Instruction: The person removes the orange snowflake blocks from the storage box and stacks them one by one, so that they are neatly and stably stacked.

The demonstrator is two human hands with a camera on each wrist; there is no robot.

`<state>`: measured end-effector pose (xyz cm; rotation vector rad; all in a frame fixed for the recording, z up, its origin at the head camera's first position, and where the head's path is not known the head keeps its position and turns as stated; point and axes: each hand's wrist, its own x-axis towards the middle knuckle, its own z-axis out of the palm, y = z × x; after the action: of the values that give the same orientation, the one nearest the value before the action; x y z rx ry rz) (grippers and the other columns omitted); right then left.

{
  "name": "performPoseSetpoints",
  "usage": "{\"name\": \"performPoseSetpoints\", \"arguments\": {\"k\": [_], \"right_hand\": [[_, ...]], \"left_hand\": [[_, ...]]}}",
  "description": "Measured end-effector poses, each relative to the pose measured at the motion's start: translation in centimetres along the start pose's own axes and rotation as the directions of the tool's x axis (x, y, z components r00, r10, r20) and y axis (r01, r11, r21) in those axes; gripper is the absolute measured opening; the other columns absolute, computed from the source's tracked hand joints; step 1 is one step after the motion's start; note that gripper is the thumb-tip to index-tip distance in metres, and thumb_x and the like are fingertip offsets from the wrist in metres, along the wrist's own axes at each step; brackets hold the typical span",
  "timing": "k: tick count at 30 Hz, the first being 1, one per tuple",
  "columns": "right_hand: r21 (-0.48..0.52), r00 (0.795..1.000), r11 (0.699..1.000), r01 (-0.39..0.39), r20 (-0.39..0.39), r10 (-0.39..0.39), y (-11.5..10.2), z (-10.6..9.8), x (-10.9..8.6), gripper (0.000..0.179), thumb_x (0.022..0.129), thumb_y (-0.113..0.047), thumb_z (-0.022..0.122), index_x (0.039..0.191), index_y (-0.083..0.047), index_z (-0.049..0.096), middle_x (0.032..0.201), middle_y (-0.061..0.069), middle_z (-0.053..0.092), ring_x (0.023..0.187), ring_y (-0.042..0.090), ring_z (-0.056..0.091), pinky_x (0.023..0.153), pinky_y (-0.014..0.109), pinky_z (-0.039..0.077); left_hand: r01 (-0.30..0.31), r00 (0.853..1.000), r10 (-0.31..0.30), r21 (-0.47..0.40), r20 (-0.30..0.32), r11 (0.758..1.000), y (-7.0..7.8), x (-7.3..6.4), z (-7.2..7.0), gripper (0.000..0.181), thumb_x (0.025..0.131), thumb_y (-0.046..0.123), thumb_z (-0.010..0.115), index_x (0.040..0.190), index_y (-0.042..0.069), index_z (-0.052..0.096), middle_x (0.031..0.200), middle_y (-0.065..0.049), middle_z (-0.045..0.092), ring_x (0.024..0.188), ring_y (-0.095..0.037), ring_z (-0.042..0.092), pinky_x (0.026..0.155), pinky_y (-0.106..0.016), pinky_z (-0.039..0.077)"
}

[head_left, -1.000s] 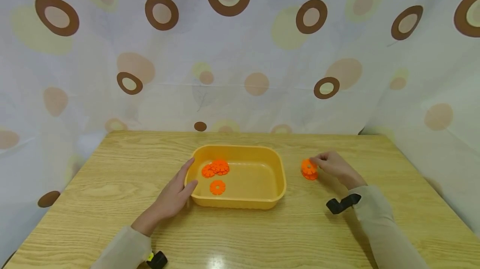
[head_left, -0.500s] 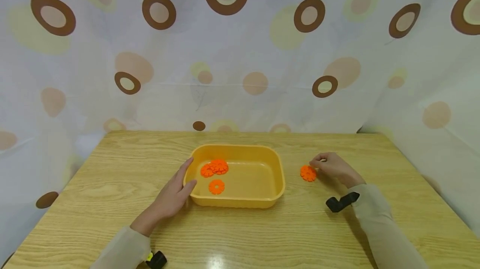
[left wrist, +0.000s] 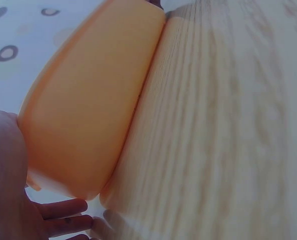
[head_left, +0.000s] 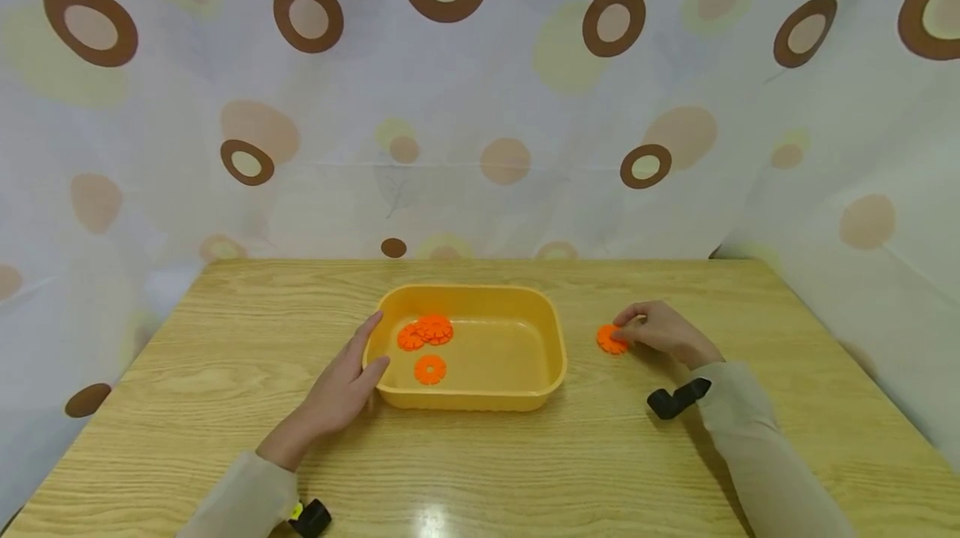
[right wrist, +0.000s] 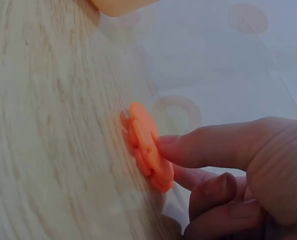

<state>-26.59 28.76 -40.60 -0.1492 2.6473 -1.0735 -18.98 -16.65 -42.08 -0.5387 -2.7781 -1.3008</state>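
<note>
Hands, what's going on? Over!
Left hand: touching yellow tray. Right hand: touching orange discs on table. Tray's right wall between these and discs inside.

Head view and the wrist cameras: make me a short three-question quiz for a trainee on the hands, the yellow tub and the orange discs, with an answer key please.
1. True or false: the left hand touches the yellow tub.

2. Multiple choice: what does the right hand touch?
A, the rim of the tub
B, orange flower-shaped discs outside the tub
C, nothing at all

3. Count: inside the tub, how many discs lie apart from the overlapping discs?

Key:
1. True
2. B
3. One, the lone disc
</note>
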Motion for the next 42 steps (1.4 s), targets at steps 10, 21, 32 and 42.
{"name": "performPoseSetpoints", "arguments": {"k": [10, 21, 32, 42], "right_hand": [[-0.016, 1.0, 1.0, -0.002, -0.023, 0.002, 0.0, 0.1, 0.1, 0.036, 0.089, -0.021, 0.067, 0.112, 0.007, 0.064, 0.099, 0.013, 0.065, 0.075, 0.017, 0.048, 0.067, 0.029, 0.039], [-0.048, 0.999, 0.999, -0.007, -0.038, 0.005, 0.0, 0.1, 0.1, 0.037, 0.089, -0.021, 0.067, 0.113, 0.007, 0.066, 0.112, 0.021, 0.065, 0.091, 0.023, 0.055, 0.075, 0.03, 0.044], [-0.067, 0.999, 0.998, 0.009, -0.044, -0.012, -0.4, 0.3, 0.1, 0.036, 0.089, -0.022, 0.067, 0.11, 0.007, 0.068, 0.105, 0.018, 0.068, 0.087, 0.019, 0.058, 0.075, 0.027, 0.046], [-0.006, 0.997, 1.0, -0.01, -0.072, 0.009, -1.0, 0.2, -0.1, 0.036, 0.098, -0.028, 0.054, 0.115, 0.003, 0.063, 0.115, 0.02, 0.062, 0.093, 0.024, 0.056, 0.076, 0.031, 0.045]], "left_hand": [[0.01, 1.0, -0.01, 0.004, -0.001, 1.0, -0.3, 0.1, 0.1, 0.061, 0.102, 0.02, 0.045, 0.154, 0.005, 0.016, 0.156, -0.025, 0.023, 0.142, -0.043, 0.026, 0.113, -0.06, 0.023], [0.025, 1.0, -0.025, 0.008, 0.004, 1.0, -0.1, 0.1, 0.2, 0.061, 0.102, 0.02, 0.045, 0.154, 0.007, 0.015, 0.156, -0.024, 0.023, 0.142, -0.043, 0.026, 0.113, -0.059, 0.023], [0.023, 1.0, -0.023, 0.022, 0.004, 1.0, -0.1, 0.0, 0.2, 0.062, 0.102, 0.021, 0.045, 0.154, 0.007, 0.015, 0.156, -0.024, 0.023, 0.142, -0.044, 0.025, 0.113, -0.061, 0.023], [0.013, 1.0, -0.013, 0.031, 0.002, 0.999, 0.1, -0.1, 0.2, 0.061, 0.102, 0.021, 0.044, 0.154, 0.006, 0.015, 0.156, -0.025, 0.023, 0.141, -0.045, 0.025, 0.112, -0.061, 0.022]]}}
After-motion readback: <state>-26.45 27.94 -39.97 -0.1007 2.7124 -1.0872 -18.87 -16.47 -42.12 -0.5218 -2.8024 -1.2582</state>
